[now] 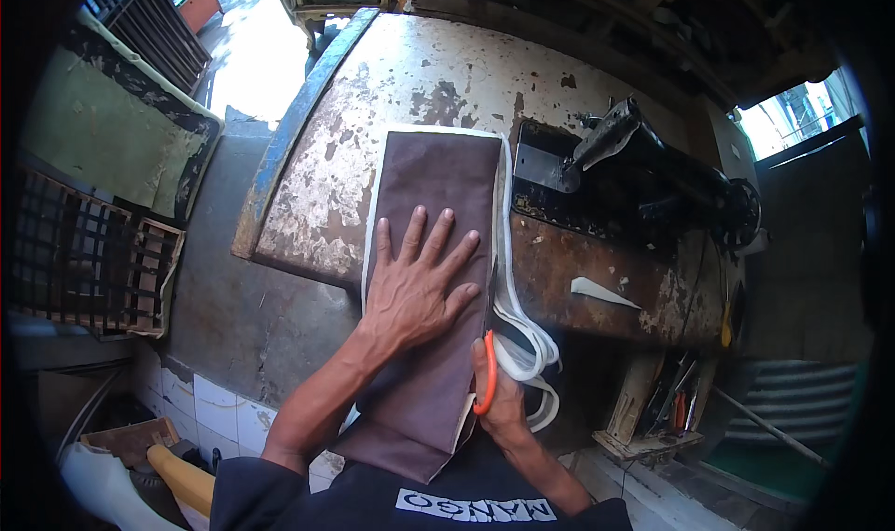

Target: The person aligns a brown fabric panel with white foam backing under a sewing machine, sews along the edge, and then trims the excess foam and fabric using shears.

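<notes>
A folded length of dark brown fabric (442, 169) with white edging lies over the worn table's front edge and hangs down to my lap. My left hand (415, 284) rests flat on its middle, fingers spread. At the fabric's right edge, low down, my right hand (504, 402) is closed around the orange handle of a pair of scissors (491, 372); their blades are hidden. Looped white piping (536, 337) trails down the fabric's right side and bunches beside my right hand.
A black sewing machine (643, 172) stands on the right of the table (447, 60), whose paint is peeling. In front of it lies a pointed white scrap (601, 293). Below hangs an open wooden drawer (639, 447) with hand tools. A slatted crate (89, 242) stands at far left.
</notes>
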